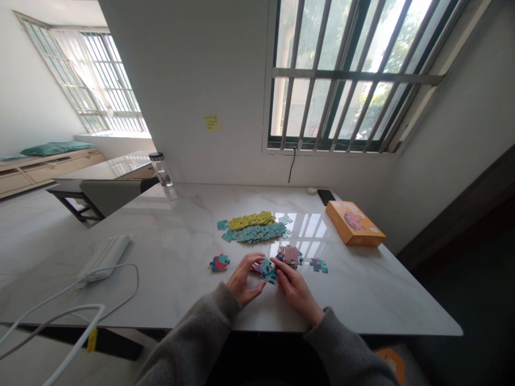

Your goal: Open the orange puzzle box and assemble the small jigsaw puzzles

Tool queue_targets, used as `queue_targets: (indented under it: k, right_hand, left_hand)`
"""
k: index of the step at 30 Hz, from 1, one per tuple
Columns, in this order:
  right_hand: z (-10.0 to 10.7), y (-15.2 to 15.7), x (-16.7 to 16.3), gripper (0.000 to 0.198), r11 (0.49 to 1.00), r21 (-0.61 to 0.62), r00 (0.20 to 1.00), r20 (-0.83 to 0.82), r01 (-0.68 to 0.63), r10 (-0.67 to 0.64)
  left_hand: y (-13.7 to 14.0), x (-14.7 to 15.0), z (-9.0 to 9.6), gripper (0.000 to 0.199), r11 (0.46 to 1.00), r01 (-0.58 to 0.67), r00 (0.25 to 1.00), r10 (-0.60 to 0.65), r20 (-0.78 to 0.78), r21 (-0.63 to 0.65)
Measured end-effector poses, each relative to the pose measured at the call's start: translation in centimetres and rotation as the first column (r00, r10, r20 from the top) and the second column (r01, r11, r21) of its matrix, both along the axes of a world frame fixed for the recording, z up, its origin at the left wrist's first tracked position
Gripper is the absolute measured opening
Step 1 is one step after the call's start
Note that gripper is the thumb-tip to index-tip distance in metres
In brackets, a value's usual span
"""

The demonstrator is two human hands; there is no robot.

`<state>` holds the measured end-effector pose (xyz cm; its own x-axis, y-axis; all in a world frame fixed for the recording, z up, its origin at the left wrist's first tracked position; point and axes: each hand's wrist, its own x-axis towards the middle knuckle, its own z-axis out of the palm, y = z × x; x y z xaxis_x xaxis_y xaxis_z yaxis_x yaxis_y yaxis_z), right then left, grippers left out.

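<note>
The teal puzzle piece [269, 272] is near the middle of the table's [362, 295] near edge, pinched from its left between thumb and fingers of the left hand [243, 280]. The right hand [296, 292] has its fingertips at the piece's right side; whether they pinch it too, I cannot tell. A pile of pieces [292, 254] lies just beyond them.

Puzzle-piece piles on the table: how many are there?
3. The yellow pile and the light-blue pile adjoin beyond the hands; the multicolored pile sits just past the right hand. The left hand may hide more pieces.
</note>
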<state>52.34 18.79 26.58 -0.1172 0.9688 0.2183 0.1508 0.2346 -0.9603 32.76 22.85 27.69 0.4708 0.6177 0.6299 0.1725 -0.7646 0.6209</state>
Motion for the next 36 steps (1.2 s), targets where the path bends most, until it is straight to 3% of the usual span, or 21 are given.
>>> queue_targets:
  k: [6, 11, 15, 20, 26, 30, 36]
  right_hand:
    - [0.5, -0.3, -0.2, 0.046, 0.999, 0.032, 0.999, -0.013, -0.031, 0.032]
    - [0.7, -0.3, -0.5, 0.046, 0.998, 0.042, 0.998, 0.028, -0.052, 0.051]
    - [0.8, -0.4, -0.6, 0.048, 0.995, 0.021, 0.995, 0.014, -0.099, 0.098]
    - [1.0, -0.6, -0.7, 0.046, 0.997, 0.009, 0.997, 0.033, -0.073, 0.073]
    - [0.8, -0.7, -0.7, 0.042, 0.997, 0.048, 0.993, 0.101, -0.058, 0.053]
    - [0.8, -0.7, -0.6, 0.038, 0.997, 0.049, 0.991, 0.124, -0.061, 0.054]
    - [0.9, -0.8, -0.5, 0.037, 0.997, 0.048, 0.99, 0.132, -0.063, 0.056]
  left_hand:
    - [0.0, -0.2, 0.4, 0.032, 0.996, 0.066, 0.997, -0.063, -0.049, 0.056]
    - [0.0, -1.6, 0.1, 0.025, 0.994, 0.112, 0.985, -0.112, -0.13, -0.006]
    - [-0.4, -2.3, -0.3, 0.025, 0.995, 0.086, 0.971, -0.071, -0.23, 0.056]
    - [0.1, -4.7, 0.4, 0.022, 0.991, -0.043, 0.954, 0.078, -0.291, 0.124]
    - [2.7, -11.2, 0.5, 0.016, 0.941, -0.323, 0.916, 0.338, -0.216, 0.101]
    - [3.6, -13.1, -0.5, 0.015, 0.933, -0.357, 0.91, 0.36, -0.203, 0.054]
    - [3.9, -12.9, -1.4, 0.015, 0.919, -0.39, 0.878, 0.39, -0.277, 0.06]
